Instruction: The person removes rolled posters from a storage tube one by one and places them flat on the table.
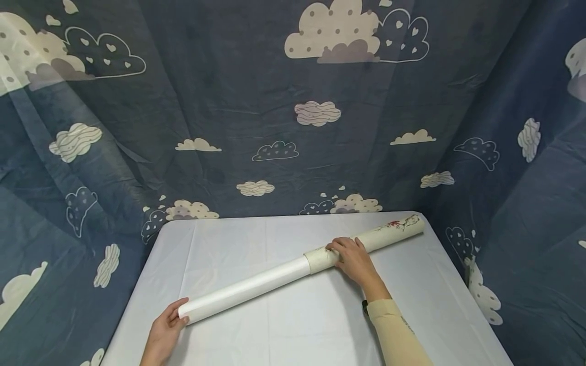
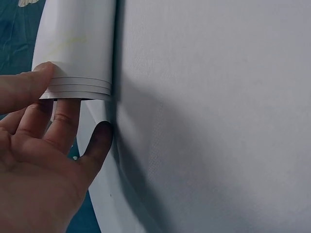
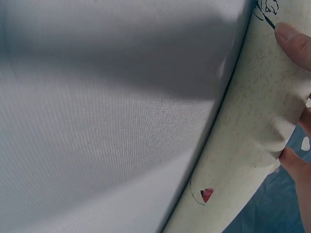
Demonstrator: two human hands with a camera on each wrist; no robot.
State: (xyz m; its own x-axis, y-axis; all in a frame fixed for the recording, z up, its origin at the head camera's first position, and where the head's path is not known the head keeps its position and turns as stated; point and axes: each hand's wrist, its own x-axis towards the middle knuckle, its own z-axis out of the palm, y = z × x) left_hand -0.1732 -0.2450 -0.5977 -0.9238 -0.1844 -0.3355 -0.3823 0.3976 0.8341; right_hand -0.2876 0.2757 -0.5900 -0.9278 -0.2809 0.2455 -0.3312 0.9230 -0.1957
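A long roll lies diagonally over the table, from near left to far right. Its near part is a smooth white paper roll (image 1: 247, 287); its far part is a cream paper roll (image 1: 389, 235) printed with dark lines and red spots, wider than the white one. At the white end, my left hand (image 1: 166, 328) pinches the rim, thumb outside and fingers inside the opening. Layered paper edges (image 2: 80, 86) show there in the left wrist view. My right hand (image 1: 356, 260) grips the cream roll close to where the white part emerges, its thumb (image 3: 294, 43) pressed against the surface.
A white cloth covers the table (image 1: 256, 239). Dark blue curtains (image 1: 256, 91) with cloud prints hang behind it and on both sides. The cream roll's far end reaches near the table's back right corner. A dark band (image 1: 364, 307) circles the right wrist.
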